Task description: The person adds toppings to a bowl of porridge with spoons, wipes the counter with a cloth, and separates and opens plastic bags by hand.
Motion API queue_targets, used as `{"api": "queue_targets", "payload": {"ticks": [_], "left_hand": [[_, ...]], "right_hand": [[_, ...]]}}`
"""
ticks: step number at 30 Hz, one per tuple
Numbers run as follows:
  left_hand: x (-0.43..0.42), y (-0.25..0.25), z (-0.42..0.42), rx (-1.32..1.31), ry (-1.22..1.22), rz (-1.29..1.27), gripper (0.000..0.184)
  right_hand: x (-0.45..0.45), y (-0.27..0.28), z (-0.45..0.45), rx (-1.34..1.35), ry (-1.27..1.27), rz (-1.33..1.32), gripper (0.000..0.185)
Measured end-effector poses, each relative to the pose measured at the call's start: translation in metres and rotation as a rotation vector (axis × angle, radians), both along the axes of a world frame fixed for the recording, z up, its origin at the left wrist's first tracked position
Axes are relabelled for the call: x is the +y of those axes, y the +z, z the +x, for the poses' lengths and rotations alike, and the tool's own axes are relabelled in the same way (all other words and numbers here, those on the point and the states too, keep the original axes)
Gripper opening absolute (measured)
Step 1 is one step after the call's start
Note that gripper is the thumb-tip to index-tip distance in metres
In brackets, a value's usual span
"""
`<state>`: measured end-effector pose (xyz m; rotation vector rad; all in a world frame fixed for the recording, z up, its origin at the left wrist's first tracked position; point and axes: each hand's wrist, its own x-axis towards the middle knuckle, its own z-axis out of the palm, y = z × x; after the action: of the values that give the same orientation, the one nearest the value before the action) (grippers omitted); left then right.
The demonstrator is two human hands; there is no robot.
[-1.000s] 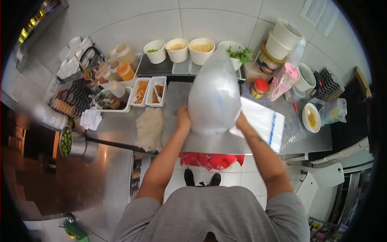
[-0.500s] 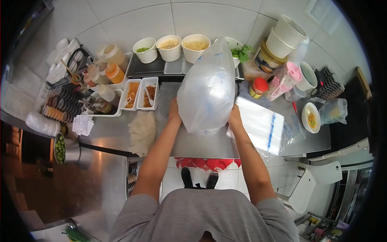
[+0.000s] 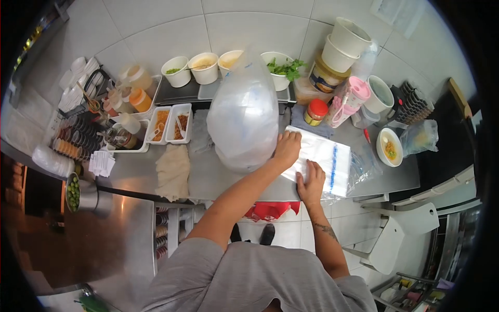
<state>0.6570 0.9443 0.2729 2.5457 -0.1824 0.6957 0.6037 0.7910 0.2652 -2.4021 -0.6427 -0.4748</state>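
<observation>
A large puffed-out clear plastic bag [image 3: 241, 125] stands upright on the steel counter, its contents blurred by the plastic. Beside it lies a flat stack of plastic bags [image 3: 317, 148] with a blue printed strip. My left hand [image 3: 287, 150] reaches across to the stack's left corner, fingers bent and pressed together on it. Resting on the stack's near edge is my right hand [image 3: 312, 184], fingers apart, thumb to the left. Neither hand touches the puffed bag's top.
Tubs of food, including one of green herbs [image 3: 280, 67], line the back. Sauce bottles [image 3: 139, 99], two food trays [image 3: 179, 125] and a cloth [image 3: 173, 171] are at left. A red-lidded jar [image 3: 315, 112], pink tumbler [image 3: 349, 101] and white bowl [image 3: 389, 147] stand at right.
Both hands have let go of the sides of the puffed bag, which stays standing. They have moved right onto the flat bag stack, and the camera view has shifted slightly.
</observation>
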Motion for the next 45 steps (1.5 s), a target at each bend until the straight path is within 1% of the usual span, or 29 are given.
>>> {"api": "queue_targets", "payload": {"ticks": [1, 4, 5, 8, 11, 14, 15, 18, 19, 22, 23, 25, 26, 28, 32, 33, 35, 36, 38, 39, 42, 43, 45], "left_hand": [[-0.002, -0.001, 0.003, 0.089, -0.016, 0.11, 0.016], [-0.008, -0.005, -0.009, 0.102, 0.05, 0.124, 0.018], [-0.007, -0.003, -0.011, 0.072, 0.075, 0.064, 0.021], [-0.006, 0.021, -0.027, -0.028, -0.009, -0.03, 0.023], [0.0, 0.058, -0.045, 0.111, -0.227, -0.233, 0.028], [0.002, 0.077, -0.054, 0.016, -0.247, -0.427, 0.03], [0.003, 0.08, -0.05, -0.02, -0.293, -0.526, 0.041], [0.004, 0.089, -0.044, 0.24, -0.366, -0.588, 0.041], [0.003, 0.091, -0.043, 0.33, -0.389, -0.611, 0.042], [-0.01, 0.096, -0.035, 0.209, -0.292, -0.371, 0.036], [-0.014, 0.099, -0.03, 0.183, -0.263, -0.439, 0.033], [-0.015, 0.127, -0.031, -0.044, -0.318, -0.38, 0.029], [-0.017, 0.145, -0.033, -0.157, -0.346, -0.348, 0.027], [-0.018, 0.171, -0.032, -0.214, -0.387, -0.43, 0.024], [-0.016, 0.223, -0.055, -0.369, -0.387, -0.63, 0.023], [-0.013, 0.226, -0.057, -0.399, -0.428, -0.687, 0.023], [-0.007, 0.232, -0.067, -0.399, -0.337, -0.694, 0.021], [-0.003, 0.234, -0.073, -0.397, -0.289, -0.699, 0.02], [0.009, 0.238, -0.087, -0.261, -0.201, -0.664, 0.016], [0.013, 0.239, -0.092, -0.196, -0.155, -0.647, 0.015], [0.014, 0.221, -0.097, -0.424, -0.12, -0.546, 0.019], [0.015, 0.218, -0.101, -0.474, -0.099, -0.549, 0.018], [0.016, 0.212, -0.111, -0.564, -0.062, -0.556, 0.017]], "right_hand": [[-0.002, 0.003, -0.001, 0.063, 0.007, 0.06, 0.055], [-0.013, 0.003, 0.006, 0.029, -0.024, 0.256, 0.059], [-0.022, 0.004, 0.014, -0.033, -0.087, 0.192, 0.066], [-0.051, 0.022, 0.049, -0.19, -0.272, 0.196, 0.074], [-0.076, 0.042, 0.077, 0.481, -0.24, 0.568, 0.083], [-0.087, 0.078, 0.085, 0.826, 0.029, 0.559, 0.086], [-0.083, 0.079, 0.087, 0.744, 0.095, 0.641, 0.07], [-0.09, 0.094, 0.102, 0.936, 0.116, 0.456, 0.046], [-0.086, 0.1, 0.1, 0.889, 0.167, 0.549, 0.03], [-0.082, 0.119, 0.103, 0.788, 0.258, 0.561, 0.033], [-0.083, 0.127, 0.103, 0.737, 0.274, 0.584, 0.033], [-0.072, 0.159, 0.087, 0.632, 0.297, 0.632, 0.034], [-0.068, 0.165, 0.082, 0.65, 0.361, 0.66, 0.035], [-0.06, 0.177, 0.071, 0.683, 0.493, 0.715, 0.037], [-0.032, 0.225, 0.046, 0.485, 0.431, 0.784, 0.034], [-0.028, 0.232, 0.044, 0.454, 0.439, 0.812, 0.033], [-0.015, 0.248, 0.029, 0.399, 0.432, 0.837, 0.028], [-0.006, 0.249, 0.019, 0.412, 0.437, 0.862, 0.027], [0.01, 0.251, 0.002, 0.436, 0.447, 0.907, 0.027], [0.017, 0.246, -0.003, 0.494, 0.462, 0.956, 0.03], [0.037, 0.229, -0.013, 0.446, 0.511, 1.077, 0.032], [0.043, 0.231, -0.021, 0.479, 0.539, 1.132, 0.035], [0.054, 0.228, -0.029, 0.478, 0.498, 1.185, 0.036]]}}
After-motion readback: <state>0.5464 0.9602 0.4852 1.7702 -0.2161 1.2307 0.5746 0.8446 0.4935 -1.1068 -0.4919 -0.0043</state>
